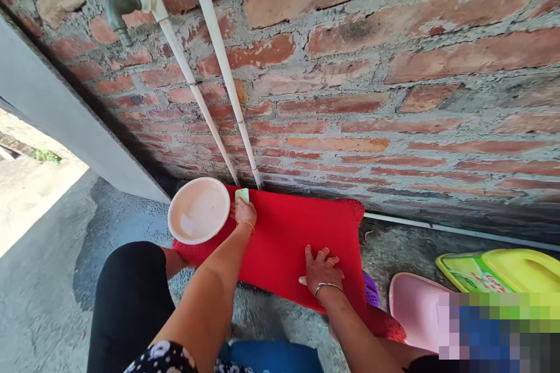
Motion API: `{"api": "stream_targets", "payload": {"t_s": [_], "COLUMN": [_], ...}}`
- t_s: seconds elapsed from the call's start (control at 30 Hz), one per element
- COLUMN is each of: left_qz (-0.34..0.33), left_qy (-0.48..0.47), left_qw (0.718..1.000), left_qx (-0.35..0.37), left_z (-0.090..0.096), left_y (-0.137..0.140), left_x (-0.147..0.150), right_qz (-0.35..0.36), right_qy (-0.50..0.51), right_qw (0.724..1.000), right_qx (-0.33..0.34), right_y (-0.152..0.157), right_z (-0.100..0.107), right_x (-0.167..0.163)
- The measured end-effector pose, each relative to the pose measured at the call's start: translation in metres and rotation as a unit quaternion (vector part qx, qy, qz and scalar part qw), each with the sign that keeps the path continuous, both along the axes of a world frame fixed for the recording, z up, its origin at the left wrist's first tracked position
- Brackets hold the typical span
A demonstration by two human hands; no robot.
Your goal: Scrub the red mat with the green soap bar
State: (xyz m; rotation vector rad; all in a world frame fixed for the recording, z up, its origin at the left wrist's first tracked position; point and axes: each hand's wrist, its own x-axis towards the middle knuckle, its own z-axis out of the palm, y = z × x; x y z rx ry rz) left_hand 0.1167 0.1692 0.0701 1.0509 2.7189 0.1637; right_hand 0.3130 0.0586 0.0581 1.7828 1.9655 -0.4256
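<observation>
A red cloth (280, 227) with fuzzy ends lies spread over a low, flat support that it mostly hides. My left hand (243, 211) grips a pale green block (242, 195), like a bar of soap, at the cloth's far left edge. On the cloth's near right part, my right hand (322, 270) lies flat with its fingers spread and holds nothing. Close to the left of my left hand is a pale pink basin (175, 224) with what looks like water in it.
A brick wall (332, 108) with two white pipes (227, 76) rises behind the cloth; a tap (118, 9) sits upper left. To the right are a pink plastic container (413, 303), a yellow-green detergent container (503, 268) and a purple item (371, 290). The concrete floor (87, 280) is partly wet.
</observation>
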Motion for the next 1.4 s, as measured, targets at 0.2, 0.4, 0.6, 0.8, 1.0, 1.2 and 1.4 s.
{"api": "stream_targets", "payload": {"t_s": [0.2,0.4,0.6,0.8,1.0,1.2,1.4], "left_qz": [-0.353,-0.486,-0.084,-0.057,-0.509,-0.371,0.022], "left_qy": [0.029,-0.006,-0.023,-0.002,0.019,-0.006,-0.056], "left_qw": [0.935,0.874,0.996,0.998,0.860,0.927,0.998], "left_qx": [-0.007,0.028,0.025,0.016,0.005,0.047,0.026], "left_z": [-0.033,-0.029,0.001,-0.005,-0.035,-0.015,0.007], "left_y": [-0.031,-0.059,-0.030,-0.026,-0.061,-0.041,-0.009], "left_x": [0.084,0.096,0.014,0.034,0.129,0.077,-0.011], "right_qz": [0.008,-0.003,-0.007,-0.004,-0.036,-0.015,-0.008], "right_qy": [-0.023,-0.010,0.000,-0.003,0.010,-0.001,-0.001], "right_qw": [1.000,1.000,1.000,1.000,0.998,1.000,1.000], "right_qx": [0.000,-0.018,-0.007,-0.006,-0.051,-0.024,-0.013], "right_y": [0.001,0.002,0.001,0.002,0.004,0.003,0.002], "right_z": [0.002,0.001,0.003,0.006,0.001,0.006,0.005], "right_x": [-0.001,-0.002,-0.001,-0.002,-0.001,-0.003,-0.001]}}
